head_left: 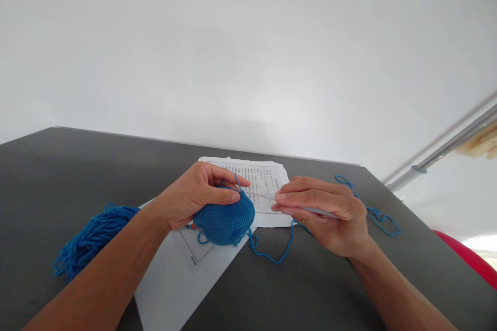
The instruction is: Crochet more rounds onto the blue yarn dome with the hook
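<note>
My left hand (196, 194) is closed around a round blue crocheted piece (225, 220), thumb and fingers pinching its upper edge. My right hand (326, 212) is closed on a thin crochet hook (260, 195) whose tip points left into the piece's edge. A blue yarn strand (272, 256) hangs from the piece and loops across the table under my right hand.
A printed paper sheet (267, 178) lies under the hands, and a second white sheet (174, 279) reaches toward me. A loose bundle of blue yarn (91, 235) lies at the left on the dark grey table (58, 176). More yarn (373, 212) trails right. A metal rail (446, 150) crosses the right.
</note>
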Tool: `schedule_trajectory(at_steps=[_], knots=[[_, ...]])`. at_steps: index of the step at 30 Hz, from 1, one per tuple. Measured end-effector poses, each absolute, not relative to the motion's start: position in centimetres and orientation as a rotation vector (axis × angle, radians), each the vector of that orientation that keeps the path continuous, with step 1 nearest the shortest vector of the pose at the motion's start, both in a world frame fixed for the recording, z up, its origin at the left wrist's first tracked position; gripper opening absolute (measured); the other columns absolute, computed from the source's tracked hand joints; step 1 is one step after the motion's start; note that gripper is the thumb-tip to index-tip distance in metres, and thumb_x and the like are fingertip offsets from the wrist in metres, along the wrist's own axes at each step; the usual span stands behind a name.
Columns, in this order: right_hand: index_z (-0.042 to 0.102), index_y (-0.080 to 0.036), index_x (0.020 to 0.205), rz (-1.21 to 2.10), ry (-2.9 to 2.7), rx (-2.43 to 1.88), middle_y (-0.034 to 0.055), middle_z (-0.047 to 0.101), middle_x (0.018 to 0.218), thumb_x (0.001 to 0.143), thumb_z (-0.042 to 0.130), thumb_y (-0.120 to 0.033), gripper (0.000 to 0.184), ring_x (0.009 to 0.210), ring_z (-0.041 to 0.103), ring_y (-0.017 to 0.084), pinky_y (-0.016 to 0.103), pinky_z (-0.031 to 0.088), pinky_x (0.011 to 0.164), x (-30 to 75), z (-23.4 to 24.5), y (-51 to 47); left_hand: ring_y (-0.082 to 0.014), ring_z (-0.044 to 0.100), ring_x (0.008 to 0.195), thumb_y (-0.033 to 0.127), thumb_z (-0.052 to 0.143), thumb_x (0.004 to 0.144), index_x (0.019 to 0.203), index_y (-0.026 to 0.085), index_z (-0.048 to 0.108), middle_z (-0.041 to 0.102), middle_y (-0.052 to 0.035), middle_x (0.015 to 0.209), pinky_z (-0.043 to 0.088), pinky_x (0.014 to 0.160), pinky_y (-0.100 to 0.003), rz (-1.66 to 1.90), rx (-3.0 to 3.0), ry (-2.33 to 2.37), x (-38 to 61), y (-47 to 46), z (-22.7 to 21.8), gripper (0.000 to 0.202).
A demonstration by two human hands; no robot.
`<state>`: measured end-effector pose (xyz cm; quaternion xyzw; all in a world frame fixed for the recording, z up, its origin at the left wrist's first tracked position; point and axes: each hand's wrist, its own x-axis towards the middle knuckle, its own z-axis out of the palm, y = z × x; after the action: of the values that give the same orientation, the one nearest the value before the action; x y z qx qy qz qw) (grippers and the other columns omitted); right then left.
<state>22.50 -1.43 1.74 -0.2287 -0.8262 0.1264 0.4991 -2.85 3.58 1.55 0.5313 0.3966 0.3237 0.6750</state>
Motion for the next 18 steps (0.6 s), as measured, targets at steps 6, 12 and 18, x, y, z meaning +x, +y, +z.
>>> schedule_trajectory(at_steps=[6, 12, 18], knots=[[0.081, -0.021, 0.106, 0.473, -1.879, -0.607, 0.0073, 0.08, 0.084, 0.087, 0.075, -0.006, 0.025, 0.074, 0.076, 0.021, 0.032, 0.067, 0.062, 22.4, 1.06, -1.67, -0.0167, 0.066, 0.059, 0.026, 0.093, 0.063, 0.092, 0.015, 0.086, 0.078, -0.0095, 0.08, 0.054, 0.05, -0.024, 0.707, 1.235, 0.872, -3.04, 3.44, 1.56, 0.032], [0.08, -0.022, 0.11, 0.4, -1.945, -0.592, 0.0076, 0.079, 0.088, 0.089, 0.074, -0.007, 0.027, 0.078, 0.076, 0.02, 0.031, 0.066, 0.064, 22.55, 1.1, -1.5, -0.0159, 0.068, 0.065, 0.022, 0.093, 0.062, 0.089, 0.016, 0.086, 0.079, -0.0089, 0.08, 0.055, 0.058, -0.021, 0.724, 1.203, 0.862, -2.99, 3.55, 1.56, 0.029], [0.077, -0.021, 0.117, 0.28, -2.127, -0.55, 0.0087, 0.079, 0.097, 0.091, 0.069, -0.004, 0.032, 0.09, 0.076, 0.02, 0.031, 0.065, 0.074, 23.22, 1.62, -1.44, -0.0177, 0.068, 0.067, 0.022, 0.091, 0.063, 0.083, 0.016, 0.086, 0.079, -0.0093, 0.078, 0.055, 0.059, -0.022, 0.719, 1.248, 0.874, -2.88, 3.62, 1.51, 0.021]])
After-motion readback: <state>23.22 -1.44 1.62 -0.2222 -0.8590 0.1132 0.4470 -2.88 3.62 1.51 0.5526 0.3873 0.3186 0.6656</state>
